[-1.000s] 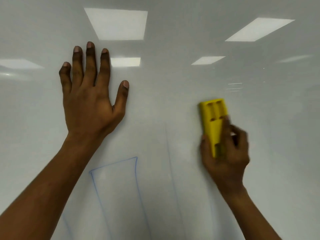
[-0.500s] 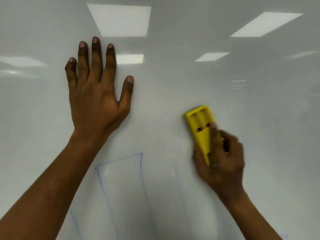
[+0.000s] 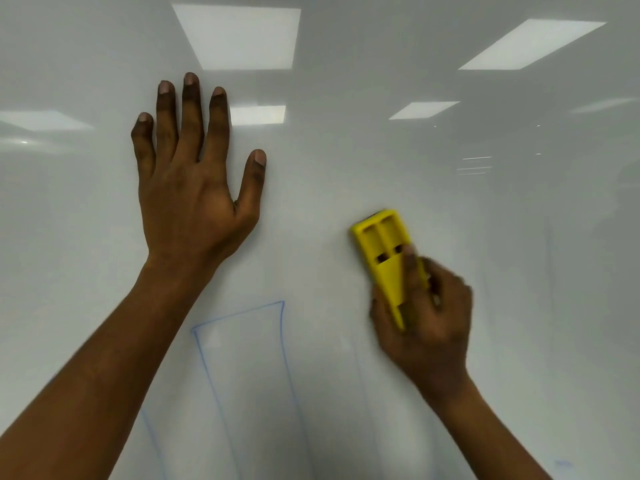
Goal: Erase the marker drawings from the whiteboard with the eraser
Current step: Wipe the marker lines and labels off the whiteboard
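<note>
My left hand (image 3: pixel 194 188) lies flat on the whiteboard (image 3: pixel 346 168), fingers (image 3: pixel 190 109) spread wide. Below it a blue outline (image 3: pixel 282 341) is still unerased. To the right, my right hand (image 3: pixel 426 327) grips the yellow eraser (image 3: pixel 382 251) against mostly clean board.

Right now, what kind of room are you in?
Probably an office or classroom. A big glossy whiteboard fills the view, square ceiling light panels reflect in it, and blue marker lines are drawn on it.
</note>
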{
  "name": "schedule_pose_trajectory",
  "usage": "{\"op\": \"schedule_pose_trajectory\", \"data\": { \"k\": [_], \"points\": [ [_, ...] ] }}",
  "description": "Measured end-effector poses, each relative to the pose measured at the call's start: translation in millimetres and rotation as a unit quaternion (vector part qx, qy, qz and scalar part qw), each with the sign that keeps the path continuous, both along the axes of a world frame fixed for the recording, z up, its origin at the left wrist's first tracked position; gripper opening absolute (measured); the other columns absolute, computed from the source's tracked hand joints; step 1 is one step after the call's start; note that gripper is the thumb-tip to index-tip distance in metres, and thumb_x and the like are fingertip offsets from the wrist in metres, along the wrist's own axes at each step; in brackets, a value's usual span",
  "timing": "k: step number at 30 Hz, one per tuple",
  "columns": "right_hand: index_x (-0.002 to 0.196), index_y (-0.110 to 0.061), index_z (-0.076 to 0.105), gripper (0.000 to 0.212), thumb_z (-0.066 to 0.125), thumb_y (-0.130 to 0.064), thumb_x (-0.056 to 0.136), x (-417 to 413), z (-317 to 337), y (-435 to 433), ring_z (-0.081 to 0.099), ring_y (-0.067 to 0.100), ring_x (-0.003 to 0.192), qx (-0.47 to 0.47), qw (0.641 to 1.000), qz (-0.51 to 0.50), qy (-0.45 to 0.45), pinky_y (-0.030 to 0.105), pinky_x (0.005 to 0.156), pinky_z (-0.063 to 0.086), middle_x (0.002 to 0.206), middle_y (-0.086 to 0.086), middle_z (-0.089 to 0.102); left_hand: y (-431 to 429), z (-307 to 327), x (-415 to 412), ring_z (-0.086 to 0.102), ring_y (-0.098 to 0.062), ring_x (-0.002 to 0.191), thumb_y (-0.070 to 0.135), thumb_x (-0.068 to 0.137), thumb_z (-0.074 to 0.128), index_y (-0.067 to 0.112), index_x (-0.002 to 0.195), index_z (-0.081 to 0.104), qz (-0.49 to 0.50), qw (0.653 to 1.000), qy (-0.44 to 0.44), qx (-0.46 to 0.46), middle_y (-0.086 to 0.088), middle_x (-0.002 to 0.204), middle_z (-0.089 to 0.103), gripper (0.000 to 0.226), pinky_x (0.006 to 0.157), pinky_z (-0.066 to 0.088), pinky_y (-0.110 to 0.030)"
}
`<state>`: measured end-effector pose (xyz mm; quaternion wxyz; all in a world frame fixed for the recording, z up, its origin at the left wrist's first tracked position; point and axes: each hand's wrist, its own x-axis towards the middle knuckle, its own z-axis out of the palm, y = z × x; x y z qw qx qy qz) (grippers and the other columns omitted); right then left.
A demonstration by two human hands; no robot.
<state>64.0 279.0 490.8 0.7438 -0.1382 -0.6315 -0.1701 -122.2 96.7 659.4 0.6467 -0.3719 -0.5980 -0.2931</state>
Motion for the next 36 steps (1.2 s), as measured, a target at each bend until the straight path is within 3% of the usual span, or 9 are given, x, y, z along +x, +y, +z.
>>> {"op": "schedule_pose_trajectory", "data": {
  "k": [3,11,22,26,31,33,36],
  "points": [
    [0.147,-0.001,0.053,0.063,0.074,-0.03,0.094,6.1,17.0,10.4,0.057,0.037,0.097,-0.048,0.997,0.029,0.05,0.051,0.079,0.053,0.118,0.025,0.06,-0.6,-13.0,7.4,0.014,-0.036,0.165,0.051,0.113,0.034,0.009,0.169,0.022,0.001,1.0,0.017,-0.013,-0.016,0.177,0.02,0.071,0.135,0.01,-0.053],
    [0.141,-0.006,0.049,0.062,0.078,-0.026,0.091,9.4,23.0,6.6,0.061,0.039,0.111,-0.084,0.99,0.111,0.035,0.049,0.091,0.055,0.125,0.024,0.059,0.7,-90.2,28.6,0.013,-0.036,0.165,0.051,0.111,0.04,0.008,0.168,0.027,-0.036,0.999,-0.026,-0.031,-0.016,0.176,0.021,0.072,0.135,0.011,-0.054],
    [0.134,0.008,0.055,0.056,0.077,-0.026,0.097,-0.8,25.5,-10.4,0.058,0.04,0.118,-0.118,0.982,0.131,0.073,0.038,0.1,0.049,0.128,0.027,0.058,3.0,-98.6,20.5,0.012,-0.037,0.165,0.051,0.112,0.038,0.009,0.169,0.023,-0.026,0.998,-0.047,-0.04,-0.017,0.177,0.017,0.072,0.135,0.009,-0.052],
    [0.135,0.01,0.055,0.056,0.077,-0.023,0.096,-8.8,7.8,-26.5,0.058,0.043,0.113,-0.092,0.989,0.114,0.032,0.046,0.099,0.05,0.124,0.029,0.06,4.5,-98.7,20.9,0.012,-0.039,0.165,0.052,0.113,0.037,0.009,0.17,0.022,-0.01,0.998,-0.046,-0.034,-0.018,0.177,0.017,0.073,0.134,0.008,-0.053],
    [0.138,0.001,0.049,0.055,0.072,-0.029,0.098,-9.3,-45.1,-31.4,0.058,0.038,0.106,-0.04,0.994,0.071,-0.066,0.048,0.088,0.054,0.12,0.025,0.061,4.0,-99.9,16.4,0.013,-0.039,0.165,0.051,0.113,0.037,0.011,0.17,0.022,-0.004,0.999,-0.035,-0.03,-0.018,0.177,0.018,0.071,0.134,0.01,-0.052],
    [0.14,0.002,0.049,0.057,0.073,-0.028,0.097,10.4,-52.9,-10.9,0.057,0.042,0.105,-0.081,0.995,0.049,-0.037,0.05,0.09,0.052,0.118,0.028,0.061,3.9,-100.6,14.3,0.014,-0.039,0.164,0.05,0.114,0.038,0.013,0.17,0.024,-0.009,0.999,-0.028,-0.031,-0.018,0.176,0.018,0.069,0.134,0.01,-0.053],
    [0.143,0.005,0.051,0.059,0.071,-0.028,0.099,42.8,-30.0,24.2,0.056,0.041,0.106,-0.191,0.976,0.048,0.095,0.042,0.089,0.047,0.116,0.03,0.057,5.0,-100.4,13.6,0.016,-0.042,0.164,0.049,0.114,0.039,0.014,0.17,0.025,-0.004,0.999,-0.017,-0.029,-0.02,0.176,0.02,0.067,0.134,0.011,-0.054]
  ]
}}
